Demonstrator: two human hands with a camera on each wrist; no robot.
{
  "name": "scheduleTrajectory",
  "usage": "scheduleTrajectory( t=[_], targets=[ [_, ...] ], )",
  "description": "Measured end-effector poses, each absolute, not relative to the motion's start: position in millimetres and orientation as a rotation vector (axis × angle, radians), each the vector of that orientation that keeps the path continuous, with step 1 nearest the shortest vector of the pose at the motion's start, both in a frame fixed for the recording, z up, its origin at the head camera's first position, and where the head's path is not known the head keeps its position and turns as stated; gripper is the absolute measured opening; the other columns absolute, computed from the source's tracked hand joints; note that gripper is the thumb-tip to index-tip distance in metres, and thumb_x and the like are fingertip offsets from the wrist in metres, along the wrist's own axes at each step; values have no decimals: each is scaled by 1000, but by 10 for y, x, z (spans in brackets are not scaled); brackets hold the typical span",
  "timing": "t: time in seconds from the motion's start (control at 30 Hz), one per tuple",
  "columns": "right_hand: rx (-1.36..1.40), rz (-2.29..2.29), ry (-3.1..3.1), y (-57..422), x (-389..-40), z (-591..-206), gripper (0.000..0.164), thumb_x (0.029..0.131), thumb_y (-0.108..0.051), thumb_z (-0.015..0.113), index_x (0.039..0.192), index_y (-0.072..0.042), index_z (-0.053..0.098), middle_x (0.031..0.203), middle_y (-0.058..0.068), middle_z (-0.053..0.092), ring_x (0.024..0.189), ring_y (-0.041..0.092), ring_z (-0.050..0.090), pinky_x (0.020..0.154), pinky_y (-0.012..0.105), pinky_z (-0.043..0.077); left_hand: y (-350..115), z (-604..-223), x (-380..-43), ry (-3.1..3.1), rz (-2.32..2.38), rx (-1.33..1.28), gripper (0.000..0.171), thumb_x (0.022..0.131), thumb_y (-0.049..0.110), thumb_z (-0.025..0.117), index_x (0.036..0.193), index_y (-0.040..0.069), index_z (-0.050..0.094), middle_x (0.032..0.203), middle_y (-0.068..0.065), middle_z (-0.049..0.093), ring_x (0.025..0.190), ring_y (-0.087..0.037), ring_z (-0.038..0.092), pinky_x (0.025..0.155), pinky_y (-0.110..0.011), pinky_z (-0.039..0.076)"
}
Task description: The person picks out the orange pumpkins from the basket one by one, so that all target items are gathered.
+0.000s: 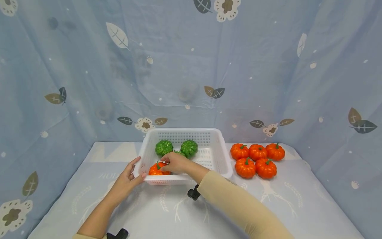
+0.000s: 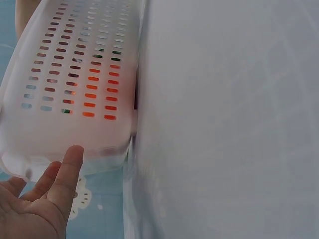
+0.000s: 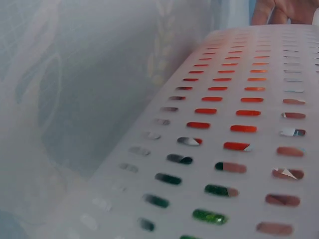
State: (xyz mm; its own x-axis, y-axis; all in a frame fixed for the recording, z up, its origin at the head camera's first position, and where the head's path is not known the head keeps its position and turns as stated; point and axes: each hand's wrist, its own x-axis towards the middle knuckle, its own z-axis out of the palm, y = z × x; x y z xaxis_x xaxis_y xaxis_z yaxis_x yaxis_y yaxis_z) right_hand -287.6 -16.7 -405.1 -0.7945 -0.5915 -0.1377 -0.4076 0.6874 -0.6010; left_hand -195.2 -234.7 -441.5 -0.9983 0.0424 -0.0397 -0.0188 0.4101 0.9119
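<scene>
A white plastic basket with slotted walls stands on the table. My left hand is at its left front corner, fingers extended, fingertips at the rim; the left wrist view also shows this hand against the end wall. Inside the basket, my right hand grips a small orange pumpkin at the front left, thumb and fingers on its right side and top. Behind it are two green pumpkins and a third green pumpkin, mostly hidden by my right hand. Orange shows through the slots in the right wrist view.
Several orange pumpkins lie in two rows on the table to the right of the basket. A patterned blue curtain hangs behind and along both sides. The pale tablecloth extends in front of the basket.
</scene>
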Motion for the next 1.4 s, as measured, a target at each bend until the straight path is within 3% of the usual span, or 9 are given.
scheduleTrajectory(
  t=[0.53,0.87,1.1,1.4],
  targets=[
    [-770,-806,2640,-234,-2887,-4049,43,89,-23,77,128,-6,67,125,5,69,116,19,63,97,29,50,-2330,-4436,-1963,2573,1722,56,87,95,35,69,161,23,14,164,-17,22,133,-39,50,99,-50,50],
    [-776,-917,2623,-250,-2869,-4043,37,89,-19,78,124,-7,70,120,3,71,111,17,64,95,30,52,-2339,-4417,-1944,2573,1704,40,87,95,37,69,161,24,14,165,-20,13,135,-41,46,101,-52,49],
    [-785,-924,2638,-259,-2862,-4051,36,90,-22,77,123,-9,72,120,1,71,116,17,63,98,31,50,-2349,-4402,-1927,2574,1706,42,86,95,36,68,161,24,15,164,-19,18,135,-40,47,101,-53,48],
    [-822,-942,2650,-217,-2875,-3997,35,90,-25,77,121,-12,74,115,-1,73,108,13,65,90,25,53,-2357,-4413,-1923,2574,1710,38,87,95,37,69,161,23,14,164,-18,21,134,-39,49,100,-52,49]
  ],
)
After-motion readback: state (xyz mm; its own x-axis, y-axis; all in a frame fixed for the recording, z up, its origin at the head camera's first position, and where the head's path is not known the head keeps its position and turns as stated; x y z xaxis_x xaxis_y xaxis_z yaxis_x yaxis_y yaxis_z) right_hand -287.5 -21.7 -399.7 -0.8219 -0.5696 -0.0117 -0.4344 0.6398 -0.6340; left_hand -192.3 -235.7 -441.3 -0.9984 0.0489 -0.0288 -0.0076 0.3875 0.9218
